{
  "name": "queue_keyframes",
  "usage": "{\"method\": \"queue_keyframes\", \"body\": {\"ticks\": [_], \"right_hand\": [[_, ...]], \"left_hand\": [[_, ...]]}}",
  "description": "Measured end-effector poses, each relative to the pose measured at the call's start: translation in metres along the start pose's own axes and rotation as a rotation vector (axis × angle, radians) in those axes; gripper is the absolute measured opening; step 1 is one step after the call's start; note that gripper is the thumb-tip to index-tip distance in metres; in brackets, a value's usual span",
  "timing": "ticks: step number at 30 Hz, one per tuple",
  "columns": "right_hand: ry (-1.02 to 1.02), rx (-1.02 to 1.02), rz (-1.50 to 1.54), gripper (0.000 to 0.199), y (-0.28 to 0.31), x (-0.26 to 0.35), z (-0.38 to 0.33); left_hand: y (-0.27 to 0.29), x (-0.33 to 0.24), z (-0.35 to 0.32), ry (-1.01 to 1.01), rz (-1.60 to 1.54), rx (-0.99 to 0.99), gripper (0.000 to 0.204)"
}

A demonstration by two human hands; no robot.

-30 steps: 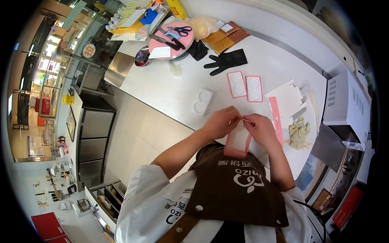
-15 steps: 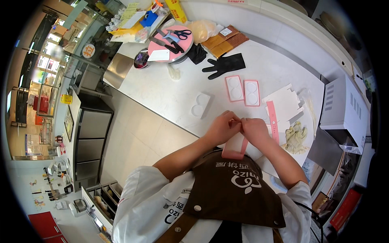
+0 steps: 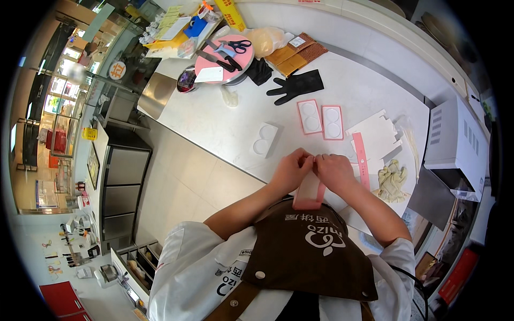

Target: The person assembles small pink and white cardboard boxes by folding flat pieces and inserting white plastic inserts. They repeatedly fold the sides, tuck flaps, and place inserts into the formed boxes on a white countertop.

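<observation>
A pale work counter (image 3: 214, 123) in a shop kitchen fills the upper view, with steel drawers and a tiled floor below it on the left. At the counter's near edge a pink-and-white card sleeve (image 3: 309, 193) is held upright against the brown apron, its upper end gripped from both sides. The left hand (image 3: 292, 170) and the right hand (image 3: 334, 172) are drawn close, knuckles nearly touching; the fingers are curled and pinched on the top rim of the sleeve, though the exact fingertip contact is hidden.

The step in hand is judged to be the folding or closing of the sleeve's upper flap. Next, a firm crease along the top edge would be called for, with the card kept square so the flap is not bent askew.

Just beyond the hands lie a pink strip (image 3: 361, 159) and flat white box blanks (image 3: 377, 134); farther off are two pink-framed tray inserts (image 3: 321, 119), a white moulded tray (image 3: 265, 140), a black glove (image 3: 297, 85) and scissors (image 3: 235, 45) on a round pink board.

Compared with a second ago, the hands have been brought closer together and nearer the body, and the sleeve hangs lower over the apron.
</observation>
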State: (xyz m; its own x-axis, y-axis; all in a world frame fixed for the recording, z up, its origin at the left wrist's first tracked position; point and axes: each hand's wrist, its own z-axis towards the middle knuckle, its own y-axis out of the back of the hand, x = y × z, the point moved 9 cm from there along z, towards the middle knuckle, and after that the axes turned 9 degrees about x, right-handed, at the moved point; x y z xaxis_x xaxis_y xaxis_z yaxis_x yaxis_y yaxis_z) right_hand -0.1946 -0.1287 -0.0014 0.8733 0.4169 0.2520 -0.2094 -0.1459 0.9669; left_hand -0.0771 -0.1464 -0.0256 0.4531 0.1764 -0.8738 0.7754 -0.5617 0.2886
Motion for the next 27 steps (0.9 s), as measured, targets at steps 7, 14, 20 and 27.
{"method": "queue_keyframes", "body": {"ticks": [7,14,20,27], "right_hand": [[-0.039,-0.123,0.111,0.019,0.01,-0.002,-0.011],[-0.08,0.057,0.387,0.028,0.022,-0.009,-0.01],[-0.368,0.023,1.14,0.069,-0.004,-0.021,-0.04],[-0.146,0.423,1.364,0.053,-0.1,0.011,-0.109]], "left_hand": [[-0.001,-0.01,0.004,-0.075,0.023,0.01,0.022],[-0.004,-0.004,0.005,-0.136,-0.082,0.014,0.019],[0.036,0.033,0.001,-0.179,-0.242,-0.306,0.021],[0.037,0.049,-0.031,-0.184,-0.39,-0.374,0.014]]}}
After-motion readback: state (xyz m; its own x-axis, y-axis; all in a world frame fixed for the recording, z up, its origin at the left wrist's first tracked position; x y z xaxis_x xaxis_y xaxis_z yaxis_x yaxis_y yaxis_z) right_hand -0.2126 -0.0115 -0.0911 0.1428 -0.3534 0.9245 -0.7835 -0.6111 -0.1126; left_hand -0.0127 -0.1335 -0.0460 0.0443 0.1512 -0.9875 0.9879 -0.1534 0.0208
